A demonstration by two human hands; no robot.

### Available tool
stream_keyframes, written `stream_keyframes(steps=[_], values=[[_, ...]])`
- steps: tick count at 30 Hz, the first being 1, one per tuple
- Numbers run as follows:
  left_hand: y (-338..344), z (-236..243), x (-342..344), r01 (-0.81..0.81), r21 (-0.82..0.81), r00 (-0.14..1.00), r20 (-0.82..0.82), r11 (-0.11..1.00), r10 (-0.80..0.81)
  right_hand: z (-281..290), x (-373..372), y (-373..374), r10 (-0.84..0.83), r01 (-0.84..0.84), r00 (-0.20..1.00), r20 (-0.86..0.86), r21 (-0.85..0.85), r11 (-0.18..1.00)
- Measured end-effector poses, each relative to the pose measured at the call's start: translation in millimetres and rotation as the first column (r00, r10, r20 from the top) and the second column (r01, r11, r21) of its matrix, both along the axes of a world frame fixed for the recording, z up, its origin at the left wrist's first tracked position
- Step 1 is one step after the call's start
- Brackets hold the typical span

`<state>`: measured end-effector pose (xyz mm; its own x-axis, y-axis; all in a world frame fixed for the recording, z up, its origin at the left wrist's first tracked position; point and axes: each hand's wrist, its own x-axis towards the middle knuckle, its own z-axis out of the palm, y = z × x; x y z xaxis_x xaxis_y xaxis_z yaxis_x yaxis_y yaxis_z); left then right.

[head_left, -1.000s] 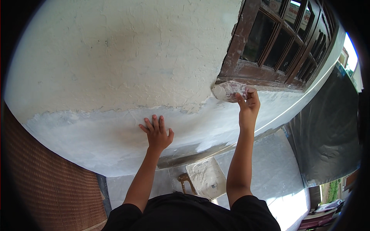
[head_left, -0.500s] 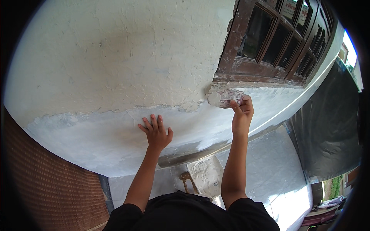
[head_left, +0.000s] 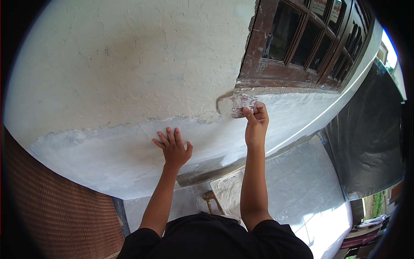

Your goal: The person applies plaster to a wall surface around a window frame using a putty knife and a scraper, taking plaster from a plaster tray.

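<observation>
My left hand [head_left: 171, 146] lies with its fingers spread on the pale lower band of the wall [head_left: 103, 155]. In my right hand [head_left: 255, 123] is a flat putty applicator [head_left: 232, 106], smeared with white filler and reddish in places, pressed to the rough cream plaster just below the lower left corner of the brown wooden window [head_left: 289, 69]. Under my arms, a square tray of white putty [head_left: 226, 192] sits low by the wall, partly hidden by my right arm, with a brown handled object [head_left: 209, 197] beside it.
A woven brown panel [head_left: 60, 203] stands at the left. At the right hangs black sheeting [head_left: 366, 142]. The grey tiled floor [head_left: 289, 181] runs along the wall's foot, partly sunlit, with greenery and stacked objects [head_left: 362, 233] outside at the lower right.
My right hand and the applicator have slid leftward along the wall, away from beneath the window toward the plaster. My left hand has stayed nearly in place.
</observation>
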<state>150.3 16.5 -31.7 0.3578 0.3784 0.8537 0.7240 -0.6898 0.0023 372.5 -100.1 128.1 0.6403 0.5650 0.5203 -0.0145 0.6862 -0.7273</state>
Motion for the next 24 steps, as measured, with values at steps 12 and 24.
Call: stream_keyframes(steps=[12,24], values=[[-1,2,-1,0.020,0.024,1.000,0.009,1.000,-0.020,-3,-11,-22,0.007,-0.008,0.998,-0.063,-0.019,1.000],[-36,20,-3,0.095,-0.222,0.994,0.073,0.970,-0.080,-60,-1,-71,-0.138,0.071,0.971,-0.195,-0.316,0.946]])
